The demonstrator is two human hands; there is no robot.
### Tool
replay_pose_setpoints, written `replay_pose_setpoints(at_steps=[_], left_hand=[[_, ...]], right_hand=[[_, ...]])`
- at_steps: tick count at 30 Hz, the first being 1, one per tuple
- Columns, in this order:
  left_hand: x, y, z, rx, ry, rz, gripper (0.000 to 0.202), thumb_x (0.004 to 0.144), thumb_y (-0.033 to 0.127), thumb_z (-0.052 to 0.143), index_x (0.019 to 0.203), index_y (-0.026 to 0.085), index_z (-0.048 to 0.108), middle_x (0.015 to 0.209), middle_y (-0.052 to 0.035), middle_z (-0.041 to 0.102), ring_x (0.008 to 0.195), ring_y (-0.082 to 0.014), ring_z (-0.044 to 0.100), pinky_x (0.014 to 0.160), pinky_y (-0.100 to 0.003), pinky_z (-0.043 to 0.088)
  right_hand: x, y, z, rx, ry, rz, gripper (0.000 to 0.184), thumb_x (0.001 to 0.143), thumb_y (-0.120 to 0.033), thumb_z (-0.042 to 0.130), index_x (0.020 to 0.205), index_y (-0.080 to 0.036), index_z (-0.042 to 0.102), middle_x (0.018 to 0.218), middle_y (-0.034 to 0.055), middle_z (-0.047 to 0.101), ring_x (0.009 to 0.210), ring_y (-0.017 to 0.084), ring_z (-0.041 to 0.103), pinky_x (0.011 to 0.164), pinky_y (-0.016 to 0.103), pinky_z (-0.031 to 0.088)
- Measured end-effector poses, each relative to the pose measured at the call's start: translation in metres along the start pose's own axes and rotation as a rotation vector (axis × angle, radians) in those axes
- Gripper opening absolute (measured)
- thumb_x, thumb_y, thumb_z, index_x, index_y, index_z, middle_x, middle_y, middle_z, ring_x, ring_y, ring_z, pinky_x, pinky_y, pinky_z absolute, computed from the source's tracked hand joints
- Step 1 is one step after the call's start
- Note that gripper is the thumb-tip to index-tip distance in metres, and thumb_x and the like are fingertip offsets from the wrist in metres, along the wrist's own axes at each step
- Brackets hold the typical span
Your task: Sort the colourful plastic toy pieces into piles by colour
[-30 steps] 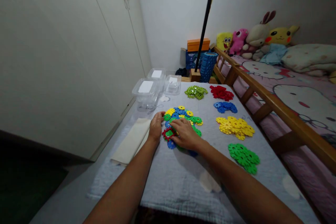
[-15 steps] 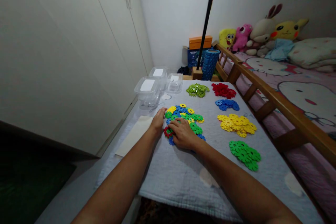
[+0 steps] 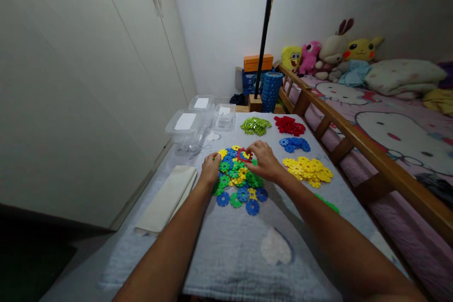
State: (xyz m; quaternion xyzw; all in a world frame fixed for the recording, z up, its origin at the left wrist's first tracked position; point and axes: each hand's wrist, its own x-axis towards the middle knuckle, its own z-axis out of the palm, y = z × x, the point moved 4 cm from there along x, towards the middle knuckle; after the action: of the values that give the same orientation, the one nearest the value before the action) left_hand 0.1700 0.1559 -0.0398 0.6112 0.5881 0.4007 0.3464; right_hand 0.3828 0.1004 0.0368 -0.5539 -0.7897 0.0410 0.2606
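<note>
A mixed pile of flower-shaped plastic discs (image 3: 233, 174) in blue, green and yellow lies in the middle of the table. My right hand (image 3: 264, 160) is over its right side, thumb and fingers closed on a red notched ring piece (image 3: 239, 156). Through the ring's centre, pieces beneath it show. At the pile's left edge rests my left hand (image 3: 211, 168), fingers curled together against the discs; what they grip, if anything, is hidden. Sorted heaps lie to the right: yellow discs (image 3: 307, 170), blue discs (image 3: 294, 144), red pieces (image 3: 289, 125), light green pieces (image 3: 255, 126).
Clear plastic boxes (image 3: 186, 134) with white labels stand at the back left. A folded cream cloth (image 3: 164, 200) lies left of my left arm. My right forearm partly covers a green heap (image 3: 327, 204). A wooden bed rail (image 3: 336, 125) runs along the right.
My right hand has moved from the pile's near left to its far right, bringing the red ring along. My left hand stays at the left edge. The camera view has shifted.
</note>
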Motion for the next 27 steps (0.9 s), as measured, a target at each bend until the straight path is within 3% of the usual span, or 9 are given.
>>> replay_pose_setpoints(at_steps=[4,8,13,19,27], left_hand=[[-0.011,0.005,0.005,0.083,0.05,0.039,0.039,0.093,0.044,0.046,0.117,0.018,0.062,0.127,-0.0141,0.064,0.127,-0.0277,0.055,0.113,-0.046,0.038],[-0.019,0.013,0.008,0.196,0.038,0.171,0.039,0.091,0.043,0.047,0.119,0.018,0.061,0.126,-0.0138,0.065,0.125,-0.0296,0.055,0.113,-0.049,0.039],[-0.015,0.015,0.007,0.233,0.023,0.206,0.042,0.089,0.042,0.051,0.121,0.017,0.06,0.126,-0.0142,0.065,0.124,-0.0297,0.056,0.112,-0.049,0.041],[-0.013,0.016,0.006,0.26,0.01,0.208,0.041,0.087,0.041,0.052,0.12,0.018,0.06,0.124,-0.013,0.066,0.122,-0.03,0.057,0.111,-0.048,0.042],[-0.014,0.016,0.006,0.275,0.013,0.227,0.036,0.086,0.036,0.053,0.117,0.02,0.061,0.122,-0.0114,0.066,0.118,-0.0302,0.058,0.109,-0.048,0.043]], right_hand=[[0.01,0.085,-0.032,-0.036,0.131,0.172,0.026,0.074,-0.026,0.07,0.099,-0.019,0.068,0.105,0.0096,0.06,0.103,0.026,0.055,0.094,0.04,0.045],[0.009,0.171,-0.056,-0.096,0.287,0.485,0.019,0.07,-0.029,0.071,0.086,-0.017,0.069,0.092,0.0083,0.065,0.098,0.025,0.059,0.093,0.037,0.047],[-0.001,0.245,-0.073,-0.174,0.401,0.823,0.01,0.067,-0.028,0.069,0.071,-0.018,0.068,0.079,0.0087,0.069,0.09,0.026,0.063,0.088,0.036,0.05],[0.003,0.285,-0.07,-0.134,0.398,0.989,0.005,0.066,-0.023,0.069,0.068,-0.019,0.068,0.079,0.0086,0.072,0.089,0.026,0.068,0.083,0.034,0.051],[0.021,0.296,-0.063,-0.026,0.489,1.063,0.004,0.067,-0.016,0.071,0.068,-0.017,0.067,0.075,0.009,0.071,0.089,0.026,0.068,0.083,0.033,0.051]])
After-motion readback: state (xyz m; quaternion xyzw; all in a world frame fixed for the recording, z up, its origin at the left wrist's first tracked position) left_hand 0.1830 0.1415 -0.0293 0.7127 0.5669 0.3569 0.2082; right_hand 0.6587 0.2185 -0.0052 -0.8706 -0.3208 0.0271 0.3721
